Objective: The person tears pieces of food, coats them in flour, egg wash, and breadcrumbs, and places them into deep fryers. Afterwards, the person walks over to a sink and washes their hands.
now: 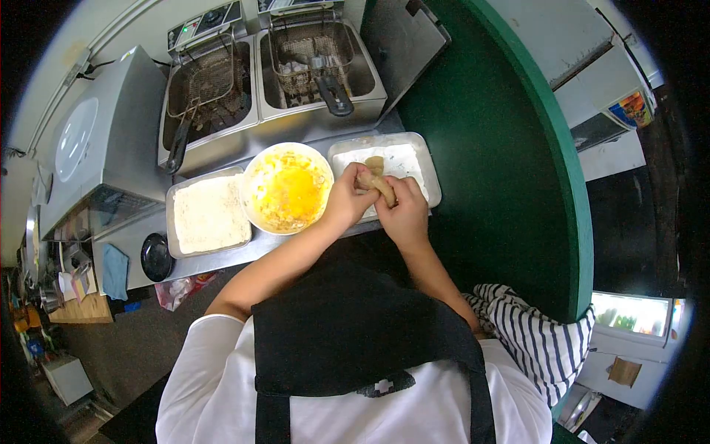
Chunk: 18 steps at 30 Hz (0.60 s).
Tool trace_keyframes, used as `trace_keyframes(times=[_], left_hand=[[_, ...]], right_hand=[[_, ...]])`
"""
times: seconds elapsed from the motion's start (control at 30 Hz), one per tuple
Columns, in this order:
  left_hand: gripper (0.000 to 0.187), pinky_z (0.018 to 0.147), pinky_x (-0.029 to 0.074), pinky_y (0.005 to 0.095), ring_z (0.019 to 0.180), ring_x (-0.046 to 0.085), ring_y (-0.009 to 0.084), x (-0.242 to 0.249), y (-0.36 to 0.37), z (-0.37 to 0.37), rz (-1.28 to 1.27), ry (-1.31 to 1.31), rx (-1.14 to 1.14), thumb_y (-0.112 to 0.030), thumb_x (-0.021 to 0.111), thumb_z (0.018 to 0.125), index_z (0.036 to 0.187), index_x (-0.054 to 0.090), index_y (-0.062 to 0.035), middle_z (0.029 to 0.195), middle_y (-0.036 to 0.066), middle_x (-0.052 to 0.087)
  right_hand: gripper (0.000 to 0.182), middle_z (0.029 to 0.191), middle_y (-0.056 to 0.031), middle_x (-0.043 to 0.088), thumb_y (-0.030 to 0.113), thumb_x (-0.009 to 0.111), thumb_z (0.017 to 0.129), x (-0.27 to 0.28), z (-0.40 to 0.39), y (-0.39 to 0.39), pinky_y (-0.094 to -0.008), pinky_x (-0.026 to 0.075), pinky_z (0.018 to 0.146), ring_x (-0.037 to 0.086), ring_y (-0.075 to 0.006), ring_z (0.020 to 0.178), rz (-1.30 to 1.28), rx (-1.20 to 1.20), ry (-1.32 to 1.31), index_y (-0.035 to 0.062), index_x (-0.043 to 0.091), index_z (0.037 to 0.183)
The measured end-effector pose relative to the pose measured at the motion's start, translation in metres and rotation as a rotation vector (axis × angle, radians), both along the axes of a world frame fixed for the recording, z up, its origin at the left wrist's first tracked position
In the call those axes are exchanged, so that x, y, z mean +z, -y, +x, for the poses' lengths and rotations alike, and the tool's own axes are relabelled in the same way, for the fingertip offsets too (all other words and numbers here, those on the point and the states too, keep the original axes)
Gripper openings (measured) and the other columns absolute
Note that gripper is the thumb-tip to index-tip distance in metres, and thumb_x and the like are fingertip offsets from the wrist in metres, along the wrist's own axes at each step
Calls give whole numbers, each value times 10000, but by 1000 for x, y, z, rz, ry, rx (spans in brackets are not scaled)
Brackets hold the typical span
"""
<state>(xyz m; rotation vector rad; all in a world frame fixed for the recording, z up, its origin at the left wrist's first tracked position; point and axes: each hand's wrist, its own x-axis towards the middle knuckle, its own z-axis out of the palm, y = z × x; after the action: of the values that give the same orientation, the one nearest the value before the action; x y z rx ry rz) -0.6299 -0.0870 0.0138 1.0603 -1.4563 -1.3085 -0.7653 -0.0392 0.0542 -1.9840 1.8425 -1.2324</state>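
A pale beige, bent strip of food is pinched between the fingers of my left hand and my right hand. I cannot make out what food it is. Both hands are above a metal tray of white powder. Another beige piece shows just beyond my fingers, over the powder. Left of my left hand is a white bowl of yellow beaten egg. Further left stands a second metal tray, filled with a cream-coloured crumb-like layer.
Behind the bowl stands a double deep fryer with two wire baskets; their black handles stick out toward me. A green partition rises close on my right. A black round dish sits at the counter's front left edge, near a blue cloth.
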Motion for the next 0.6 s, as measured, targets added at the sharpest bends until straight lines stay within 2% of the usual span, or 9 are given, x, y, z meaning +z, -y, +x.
trace_keyframes(times=[0.17, 0.2, 0.3, 0.37, 0.47, 0.57, 0.6], left_hand=[[381, 749, 506, 298, 851, 630, 166, -1, 3, 4, -34, 47, -17, -57, 721, 756, 1087, 539, -14, 909, 94, 645], [384, 747, 506, 296, 845, 632, 164, 0, 4, 5, -23, 37, -33, -53, 720, 756, 1093, 540, -15, 909, 93, 647], [385, 737, 512, 276, 856, 647, 164, -6, 9, 10, 82, -29, -44, -1, 704, 754, 1103, 544, -24, 946, 85, 661], [363, 776, 529, 278, 903, 638, 148, -5, 12, 16, 263, -228, -78, 53, 674, 779, 1107, 548, -40, 971, 69, 648], [351, 793, 552, 289, 940, 648, 159, 6, 13, 21, 465, -445, -92, 98, 650, 805, 1104, 554, -59, 1012, 68, 655], [349, 794, 557, 292, 942, 661, 177, 5, 14, 23, 537, -560, -105, 99, 658, 819, 1106, 555, -69, 1040, 79, 666], [349, 795, 555, 291, 940, 665, 181, 4, 14, 25, 544, -589, -112, 95, 663, 822, 1108, 553, -71, 1047, 82, 669]], right_hand=[[345, 972, -180, 638, 73, 669, 732, -4, -3, 2, -425, 539, 743, 648, -365, 850, 78, 13, 43, 16, 661, 1072], [331, 982, -185, 643, 72, 664, 739, -8, -5, 3, -421, 540, 743, 654, -357, 839, 129, -5, 117, 12, 659, 1065], [302, 1007, -182, 654, 70, 642, 765, -22, -13, 7, -408, 546, 730, 669, -324, 798, 239, -34, 309, 10, 650, 1061], [299, 1016, -158, 660, 69, 623, 791, -26, -18, 6, -401, 556, 701, 674, -291, 764, 258, -32, 399, 23, 638, 1086], [368, 1014, -115, 653, 55, 614, 799, -20, -23, 9, -361, 565, 618, 666, -228, 766, 467, -25, 819, 71, 611, 1167], [407, 907, -52, 645, 34, 560, 843, -1, -26, 9, -295, 544, 567, 627, -146, 718, 684, -83, 1175, 48, 543, 1250], [397, 904, -51, 643, 66, 581, 855, -5, -29, 9, -293, 538, 561, 625, -144, 712, 726, -31, 1204, 46, 541, 1249]])
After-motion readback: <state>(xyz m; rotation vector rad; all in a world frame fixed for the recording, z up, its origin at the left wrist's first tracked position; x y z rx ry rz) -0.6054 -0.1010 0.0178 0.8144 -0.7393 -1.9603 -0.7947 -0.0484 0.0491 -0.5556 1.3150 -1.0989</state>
